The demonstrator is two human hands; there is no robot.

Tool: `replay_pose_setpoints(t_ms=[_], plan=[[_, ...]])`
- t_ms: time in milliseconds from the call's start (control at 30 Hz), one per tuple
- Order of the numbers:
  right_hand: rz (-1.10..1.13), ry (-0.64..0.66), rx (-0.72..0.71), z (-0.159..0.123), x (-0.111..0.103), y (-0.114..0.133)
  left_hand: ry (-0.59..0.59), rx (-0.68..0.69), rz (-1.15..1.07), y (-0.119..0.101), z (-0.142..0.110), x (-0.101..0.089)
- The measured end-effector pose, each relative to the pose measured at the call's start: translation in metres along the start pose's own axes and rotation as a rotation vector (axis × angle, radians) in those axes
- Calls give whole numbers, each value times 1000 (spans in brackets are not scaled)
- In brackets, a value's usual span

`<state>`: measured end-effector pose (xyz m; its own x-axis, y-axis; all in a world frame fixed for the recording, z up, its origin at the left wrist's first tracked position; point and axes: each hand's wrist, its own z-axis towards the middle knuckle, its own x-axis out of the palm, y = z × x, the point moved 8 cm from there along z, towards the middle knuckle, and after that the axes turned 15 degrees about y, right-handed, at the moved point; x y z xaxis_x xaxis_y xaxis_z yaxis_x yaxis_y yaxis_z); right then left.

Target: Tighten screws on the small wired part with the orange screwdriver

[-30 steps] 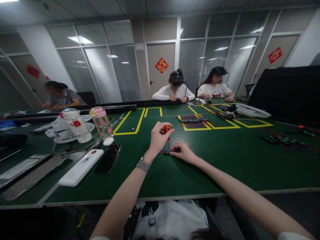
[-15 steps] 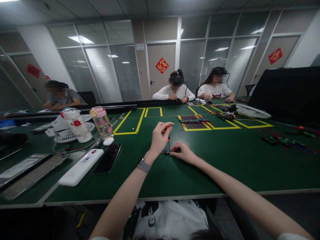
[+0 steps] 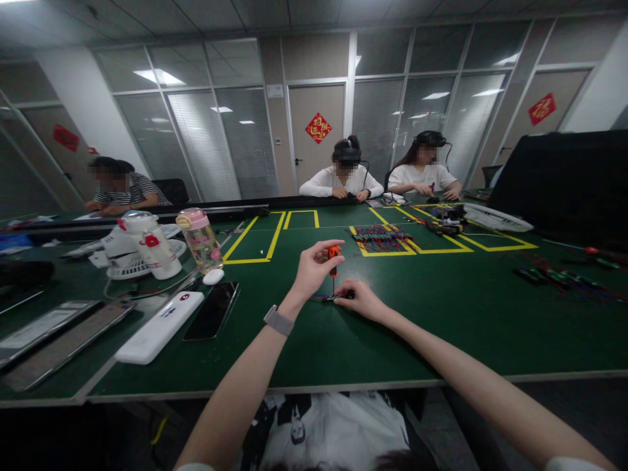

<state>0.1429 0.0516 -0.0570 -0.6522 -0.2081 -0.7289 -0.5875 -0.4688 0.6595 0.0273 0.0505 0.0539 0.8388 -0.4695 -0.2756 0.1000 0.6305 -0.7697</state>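
An orange and black screwdriver [image 3: 334, 260] stands upright, its shaft pointing down at a small circuit board [image 3: 331, 298] on the green table. My left hand [image 3: 314, 267] has its fingers around the screwdriver's handle from the left. With fingertips pinched together, my right hand [image 3: 362, 299] holds the board's right side down against the table. Thin red and blue wires come out of the board's left end. I cannot make out exactly where the screwdriver tip touches.
Many wired boards [image 3: 381, 239] lie in a heap beyond my hands, over yellow tape. At left are a black phone [image 3: 212, 312], a white power bank [image 3: 159, 328] and a pink-lidded bottle [image 3: 200, 241]. More wired boards [image 3: 559, 275] lie right. Several people sit across the table.
My left hand has shifted slightly left and turned about the screwdriver, so more of the orange handle shows. My right hand and the board have stayed in place.
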Motion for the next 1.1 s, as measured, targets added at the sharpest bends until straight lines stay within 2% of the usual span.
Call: replay_pose_setpoints(t_ms=[100, 200, 267, 433, 533, 600, 733, 800, 833, 900, 967, 1100], plan=[[-10, 3, 3, 0, 0, 1, -75, 62, 293, -13, -6, -1], [-14, 4, 6, 0, 0, 2, -74, 124, 480, -23, -9, 5], [-13, -1, 3, 0, -1, 2, -44, 131, 425, -22, -8, 7], [-16, 0, 4, 0, -1, 2, 66, 20, -57, -1, 2, 6], [-8, -1, 3, -1, -1, 2, 56, -11, -118, 4, 3, 2], [-8, -7, -4, -1, -2, 3, -7, 7, 3, 1, 1, -3], [-20, -2, 4, -1, -2, 4, -180, 100, 488, -22, -11, -8], [-20, 0, 10, -1, -2, 4, -129, 145, 660, -31, -13, 1], [-17, 0, 10, -1, -1, 4, -84, 165, 671, -33, -13, 6], [-7, -2, 5, 0, -1, 3, -22, 194, 582, -34, -12, 11], [2, -5, -1, 0, -1, 2, -4, 176, 393, -29, -9, 9], [5, -1, 1, 0, -1, 2, -55, 39, 80, -6, -2, 0]])
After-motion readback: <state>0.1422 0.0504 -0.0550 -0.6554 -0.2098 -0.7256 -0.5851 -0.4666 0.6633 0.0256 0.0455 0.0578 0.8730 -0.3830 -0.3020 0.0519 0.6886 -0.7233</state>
